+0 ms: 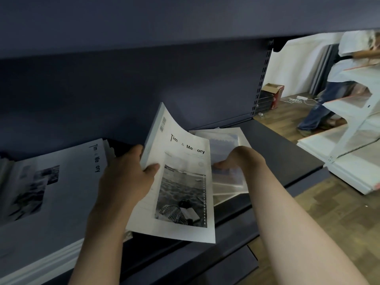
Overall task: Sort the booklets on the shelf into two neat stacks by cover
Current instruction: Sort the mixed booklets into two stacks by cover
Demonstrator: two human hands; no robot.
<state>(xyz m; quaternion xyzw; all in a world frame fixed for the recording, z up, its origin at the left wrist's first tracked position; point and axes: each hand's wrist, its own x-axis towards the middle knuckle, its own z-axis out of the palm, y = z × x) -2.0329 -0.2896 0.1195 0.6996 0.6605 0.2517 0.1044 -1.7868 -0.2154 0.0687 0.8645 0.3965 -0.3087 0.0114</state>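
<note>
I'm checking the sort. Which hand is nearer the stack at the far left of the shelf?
Left. The left hand grips a booklet right beside the left stack; the right hand rests on the fanned booklets farther right.

Shelf (277, 145) bare right of booklets (226, 153); upper shelf (144, 21) overhangs.

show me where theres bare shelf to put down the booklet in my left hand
Bare shelf lies right of the fanned booklets under the right hand, up to the shelf's right end. A dark gap behind the left hand separates the left stack from the held booklet. The left side is crowded.
</note>
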